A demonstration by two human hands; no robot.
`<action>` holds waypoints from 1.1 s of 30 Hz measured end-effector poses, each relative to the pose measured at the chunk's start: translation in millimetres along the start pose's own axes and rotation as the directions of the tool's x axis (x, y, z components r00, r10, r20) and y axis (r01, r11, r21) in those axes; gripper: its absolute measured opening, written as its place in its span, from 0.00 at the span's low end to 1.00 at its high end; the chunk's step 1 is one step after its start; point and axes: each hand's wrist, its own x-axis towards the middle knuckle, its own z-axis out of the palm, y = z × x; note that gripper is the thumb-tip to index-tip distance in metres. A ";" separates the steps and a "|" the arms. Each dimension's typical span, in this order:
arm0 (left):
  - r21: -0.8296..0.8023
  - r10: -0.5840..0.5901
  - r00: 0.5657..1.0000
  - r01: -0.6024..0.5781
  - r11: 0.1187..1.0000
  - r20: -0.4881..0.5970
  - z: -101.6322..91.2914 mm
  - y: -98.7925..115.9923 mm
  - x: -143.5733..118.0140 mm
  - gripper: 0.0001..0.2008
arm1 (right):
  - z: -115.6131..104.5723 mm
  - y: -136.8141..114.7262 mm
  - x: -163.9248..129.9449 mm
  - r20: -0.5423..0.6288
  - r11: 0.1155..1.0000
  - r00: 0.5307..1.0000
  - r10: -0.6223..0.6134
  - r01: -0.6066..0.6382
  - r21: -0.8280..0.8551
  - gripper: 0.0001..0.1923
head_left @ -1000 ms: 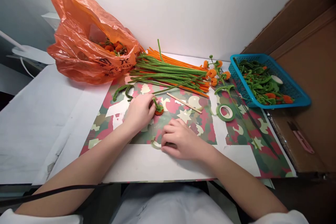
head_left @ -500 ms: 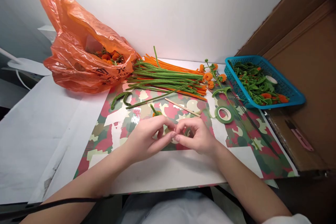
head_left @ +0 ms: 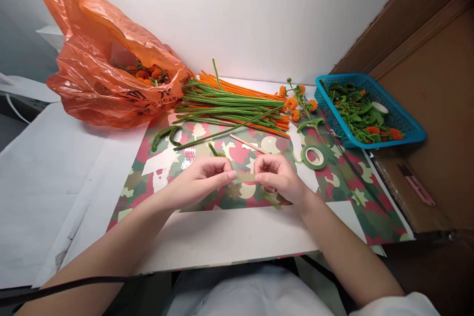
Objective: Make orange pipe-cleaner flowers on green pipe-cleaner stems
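Note:
Between my two hands a short strip of green floral tape is stretched level above the patterned mat. My left hand is closed, pinching one end between thumb and forefinger. The other end is pinched in my right hand, and a loose tail of tape hangs below its fingers. Just behind my left hand lies a small orange-and-green pipe cleaner piece, partly hidden by the fingers. A thin wooden stick rests beyond both hands. The roll of green tape lies to the right.
Green and orange pipe cleaners are piled at the back. An orange plastic bag with flowers stands left. A finished flower stem lies right, near a blue basket of leaves. A pink cutter rests on cardboard at far right.
My hands, with fingertips touching before, have moved apart, and the tape strip now shows stretched between them. The whole view has shifted slightly.

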 end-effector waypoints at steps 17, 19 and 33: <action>0.300 0.317 0.903 -0.229 0.926 -0.291 1.1 -4.6 1.8 0.11 | 3.9 7.6 -5.4 -0.093 0.984 0.992 -0.089 0.073 -0.162 0.09; 0.377 0.392 0.858 -0.260 0.889 -0.332 2.0 -4.7 1.5 0.10 | 5.5 9.7 -7.0 -0.165 0.956 0.968 -0.189 0.143 -0.257 0.08; -0.126 -0.182 0.983 0.184 0.975 0.029 6.0 -8.6 3.7 0.33 | -5.2 18.2 -6.9 0.187 0.152 0.618 -0.764 0.454 -0.878 0.07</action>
